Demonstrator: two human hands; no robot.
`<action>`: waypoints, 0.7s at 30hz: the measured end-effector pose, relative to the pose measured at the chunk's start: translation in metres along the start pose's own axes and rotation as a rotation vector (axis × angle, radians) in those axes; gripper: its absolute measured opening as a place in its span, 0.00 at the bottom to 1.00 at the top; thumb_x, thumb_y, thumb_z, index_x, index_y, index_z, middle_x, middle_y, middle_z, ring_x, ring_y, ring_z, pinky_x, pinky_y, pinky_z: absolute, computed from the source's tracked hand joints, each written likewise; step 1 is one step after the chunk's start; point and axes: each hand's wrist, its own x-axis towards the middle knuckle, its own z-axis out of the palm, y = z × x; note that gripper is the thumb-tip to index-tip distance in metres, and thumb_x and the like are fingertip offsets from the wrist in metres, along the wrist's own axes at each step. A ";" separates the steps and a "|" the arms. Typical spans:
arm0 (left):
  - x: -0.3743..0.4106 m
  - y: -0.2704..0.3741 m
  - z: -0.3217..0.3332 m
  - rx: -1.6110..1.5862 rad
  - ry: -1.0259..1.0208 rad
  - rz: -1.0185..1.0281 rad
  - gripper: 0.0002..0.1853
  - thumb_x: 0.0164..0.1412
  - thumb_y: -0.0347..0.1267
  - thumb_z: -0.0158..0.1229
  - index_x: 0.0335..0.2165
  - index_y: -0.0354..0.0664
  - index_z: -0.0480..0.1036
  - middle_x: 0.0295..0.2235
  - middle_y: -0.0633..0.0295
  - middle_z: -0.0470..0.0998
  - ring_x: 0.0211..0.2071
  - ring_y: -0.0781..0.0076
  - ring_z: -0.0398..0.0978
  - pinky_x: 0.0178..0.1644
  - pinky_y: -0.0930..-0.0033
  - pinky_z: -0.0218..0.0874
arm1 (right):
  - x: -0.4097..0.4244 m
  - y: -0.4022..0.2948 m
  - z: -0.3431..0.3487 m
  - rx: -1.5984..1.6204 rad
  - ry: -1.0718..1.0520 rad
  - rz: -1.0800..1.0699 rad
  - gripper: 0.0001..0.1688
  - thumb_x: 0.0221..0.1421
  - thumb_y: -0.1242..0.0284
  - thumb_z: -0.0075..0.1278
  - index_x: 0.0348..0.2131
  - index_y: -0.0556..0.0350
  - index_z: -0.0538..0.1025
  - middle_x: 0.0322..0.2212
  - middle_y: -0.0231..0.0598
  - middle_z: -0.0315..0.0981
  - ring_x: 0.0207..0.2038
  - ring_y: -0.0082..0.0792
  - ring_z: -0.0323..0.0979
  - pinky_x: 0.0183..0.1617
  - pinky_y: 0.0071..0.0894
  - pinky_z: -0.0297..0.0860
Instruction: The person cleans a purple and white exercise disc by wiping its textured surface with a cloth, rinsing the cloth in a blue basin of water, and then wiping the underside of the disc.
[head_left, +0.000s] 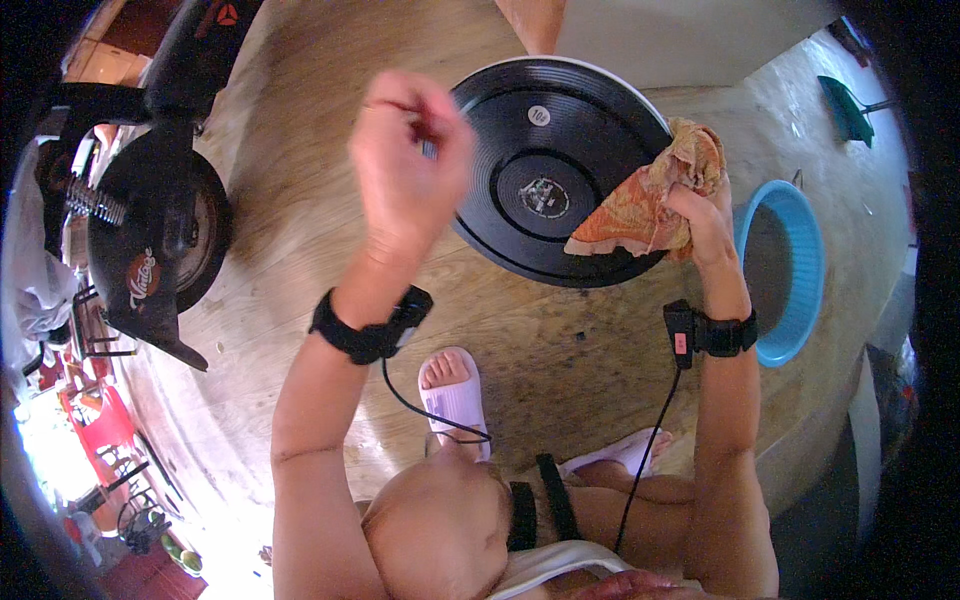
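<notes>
A round black disc with concentric ridges and a pale rim (480, 199) stands tilted in front of me; it bears a small round sticker and a centre emblem. My right hand (701, 214) grips a crumpled orange patterned cloth (630, 214) against the disc's right edge. My left hand (412, 146), blurred, is curled at the disc's left edge; whether its fingers hold the rim I cannot tell. Both wrists wear black straps with small cabled devices.
A blue plastic basin (806, 277) stands on the floor to the right. At the left is a black wheeled vehicle (142, 225) with a spring and fender. My slippered feet (454, 390) are below the disc. A red chair (105, 427) stands far left, a green dustpan-like object (844, 109) far right.
</notes>
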 end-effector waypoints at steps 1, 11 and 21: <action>0.010 -0.005 -0.012 0.215 0.013 0.072 0.13 0.43 0.17 0.58 0.30 0.38 0.67 0.29 0.61 0.70 0.27 0.71 0.70 0.27 0.75 0.64 | 0.000 -0.003 0.000 -0.010 0.012 -0.010 0.24 0.37 0.82 0.54 0.40 0.61 0.73 0.33 0.36 0.76 0.36 0.30 0.75 0.43 0.29 0.70; 0.013 0.010 -0.006 0.840 -0.081 0.579 0.14 0.40 0.36 0.69 0.31 0.53 0.80 0.43 0.67 0.74 0.52 0.60 0.65 0.60 0.51 0.49 | 0.001 -0.014 0.002 -0.051 0.041 0.010 0.28 0.33 0.83 0.52 0.41 0.62 0.70 0.33 0.39 0.75 0.35 0.33 0.75 0.42 0.32 0.71; 0.013 0.005 0.008 0.762 -0.016 0.587 0.09 0.40 0.35 0.69 0.26 0.52 0.81 0.40 0.68 0.77 0.50 0.61 0.67 0.58 0.53 0.51 | -0.006 -0.015 0.014 -0.096 0.012 -0.072 0.24 0.34 0.84 0.51 0.39 0.63 0.72 0.32 0.38 0.75 0.37 0.33 0.75 0.44 0.32 0.71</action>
